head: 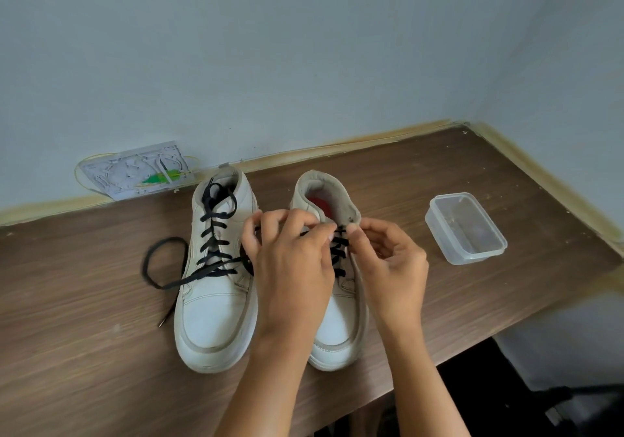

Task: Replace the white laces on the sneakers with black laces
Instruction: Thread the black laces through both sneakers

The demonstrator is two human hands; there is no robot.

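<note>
Two white sneakers stand side by side on my table [101,352], the left sneaker [216,295] fully laced in black. My left hand [290,264] and right hand [391,261] pinch the black lace [339,251] at the right sneaker's [341,328] upper eyelets — my hands hide much of it. One loose lace end [162,268] trails left; one clear plastic box [466,229] sits right.

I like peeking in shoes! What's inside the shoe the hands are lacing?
Inside the right shoe you can see something red at the bottom, probably the insole. The rest is hidden by the shoe's sides and the left hand.
</note>
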